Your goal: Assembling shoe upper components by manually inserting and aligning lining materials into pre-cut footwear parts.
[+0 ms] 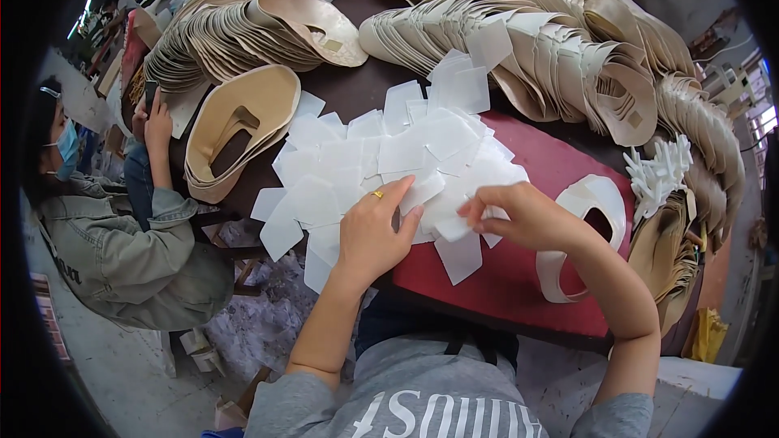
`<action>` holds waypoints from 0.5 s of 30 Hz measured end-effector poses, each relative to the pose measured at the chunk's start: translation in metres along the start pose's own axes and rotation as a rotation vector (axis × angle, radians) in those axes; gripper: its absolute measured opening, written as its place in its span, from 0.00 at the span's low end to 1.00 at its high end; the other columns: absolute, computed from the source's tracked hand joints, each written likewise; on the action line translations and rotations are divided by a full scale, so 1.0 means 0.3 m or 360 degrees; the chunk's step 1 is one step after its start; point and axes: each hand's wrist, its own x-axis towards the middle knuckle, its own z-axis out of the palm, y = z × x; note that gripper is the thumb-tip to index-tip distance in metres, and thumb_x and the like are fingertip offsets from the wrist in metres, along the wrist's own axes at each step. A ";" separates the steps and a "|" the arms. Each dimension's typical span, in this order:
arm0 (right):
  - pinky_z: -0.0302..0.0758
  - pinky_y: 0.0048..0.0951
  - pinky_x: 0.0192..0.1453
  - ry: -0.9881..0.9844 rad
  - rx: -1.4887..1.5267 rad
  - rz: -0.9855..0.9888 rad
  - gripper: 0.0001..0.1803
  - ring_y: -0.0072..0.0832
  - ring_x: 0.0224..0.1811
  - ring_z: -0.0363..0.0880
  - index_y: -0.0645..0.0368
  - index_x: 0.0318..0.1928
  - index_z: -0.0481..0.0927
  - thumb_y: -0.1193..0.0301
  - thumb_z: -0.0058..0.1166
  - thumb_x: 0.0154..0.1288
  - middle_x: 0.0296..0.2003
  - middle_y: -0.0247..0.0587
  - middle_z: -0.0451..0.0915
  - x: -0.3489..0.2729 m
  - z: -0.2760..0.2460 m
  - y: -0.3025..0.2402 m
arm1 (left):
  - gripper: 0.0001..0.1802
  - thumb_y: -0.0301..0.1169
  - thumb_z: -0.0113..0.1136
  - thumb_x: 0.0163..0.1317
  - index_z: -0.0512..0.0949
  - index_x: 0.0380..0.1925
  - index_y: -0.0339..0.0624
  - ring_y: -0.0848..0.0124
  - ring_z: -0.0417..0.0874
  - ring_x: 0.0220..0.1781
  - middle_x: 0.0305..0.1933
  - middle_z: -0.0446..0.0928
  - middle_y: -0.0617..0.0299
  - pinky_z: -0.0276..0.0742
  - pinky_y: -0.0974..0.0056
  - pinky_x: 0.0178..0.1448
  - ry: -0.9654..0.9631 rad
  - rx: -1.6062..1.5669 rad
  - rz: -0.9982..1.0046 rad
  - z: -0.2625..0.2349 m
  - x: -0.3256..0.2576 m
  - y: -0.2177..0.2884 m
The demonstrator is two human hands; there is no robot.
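A spread pile of thin, white, translucent cut pieces point(324, 154) lies in front of me, some with angled corners. My left hand point(375, 231), a yellow ring on one finger, rests at the pile's near side. Its thumb and fingers grip a small white piece point(423, 191). Just to the right, my right hand point(523, 215) has its fingers curled in a pinch at the edge of another white piece point(454, 227). Beyond that hand, a white shoe upper point(610, 199) with an opening lies on the red mat point(560, 158), partly behind my right forearm.
Stacks of nested beige shoe uppers stand at the back left point(243, 36) and back right point(519, 53). A few tan uppers point(260, 93) lie left of the pile. White plastic strips point(659, 174) bunch at the right. A masked person point(134, 235) sits at left holding a phone point(152, 96).
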 end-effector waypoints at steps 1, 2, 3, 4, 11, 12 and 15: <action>0.74 0.27 0.36 -0.0140 0.0020 0.0032 0.05 0.28 0.29 0.76 0.63 0.35 0.79 0.80 0.57 0.56 0.29 0.39 0.81 -0.038 -0.022 -0.038 | 0.19 0.32 0.61 0.57 0.77 0.49 0.40 0.59 0.81 0.41 0.49 0.81 0.55 0.76 0.60 0.42 0.0001 0.0003 -0.0006 0.004 -0.002 -0.001; 0.73 0.26 0.36 -0.0292 0.0042 0.0057 0.06 0.27 0.30 0.77 0.64 0.37 0.79 0.80 0.57 0.56 0.30 0.38 0.82 -0.081 -0.047 -0.094 | 0.19 0.33 0.61 0.58 0.77 0.50 0.40 0.59 0.80 0.41 0.50 0.80 0.55 0.75 0.61 0.43 0.0100 0.0024 0.0066 0.007 -0.013 -0.008; 0.73 0.26 0.36 -0.0294 0.0038 0.0062 0.06 0.27 0.30 0.77 0.64 0.37 0.79 0.80 0.57 0.56 0.30 0.38 0.82 -0.135 -0.069 -0.128 | 0.20 0.34 0.60 0.58 0.77 0.50 0.41 0.60 0.80 0.41 0.50 0.80 0.56 0.75 0.61 0.44 0.0195 0.0030 0.0152 0.023 -0.018 -0.012; 0.73 0.24 0.36 -0.0088 0.0338 0.0195 0.09 0.26 0.31 0.77 0.64 0.39 0.79 0.81 0.57 0.57 0.30 0.37 0.82 -0.193 -0.087 -0.155 | 0.20 0.36 0.60 0.59 0.77 0.51 0.41 0.60 0.79 0.41 0.51 0.79 0.56 0.74 0.61 0.45 0.0288 0.0036 0.0238 0.041 -0.026 -0.012; 0.73 0.21 0.36 0.0950 0.0783 0.0224 0.14 0.23 0.34 0.77 0.64 0.47 0.79 0.79 0.57 0.59 0.41 0.37 0.82 -0.362 0.021 -0.117 | 0.17 0.23 0.61 0.57 0.79 0.48 0.36 0.71 0.77 0.25 0.37 0.83 0.61 0.72 0.72 0.30 -0.0773 -0.1374 0.0007 0.123 -0.153 0.319; 0.73 0.20 0.37 0.1025 0.0753 0.0048 0.13 0.24 0.35 0.78 0.63 0.47 0.79 0.79 0.57 0.60 0.45 0.38 0.81 -0.377 0.036 -0.097 | 0.16 0.20 0.60 0.57 0.80 0.47 0.35 0.73 0.78 0.23 0.35 0.83 0.61 0.72 0.73 0.28 -0.0532 -0.1497 0.0144 0.175 -0.166 0.336; 0.76 0.24 0.39 0.0523 -0.0115 -0.0189 0.12 0.26 0.36 0.78 0.64 0.46 0.79 0.78 0.57 0.60 0.50 0.42 0.80 -0.532 -0.004 -0.022 | 0.16 0.19 0.58 0.59 0.79 0.48 0.35 0.71 0.83 0.31 0.41 0.83 0.57 0.77 0.71 0.34 -0.1030 -0.1639 0.0112 0.195 -0.183 0.362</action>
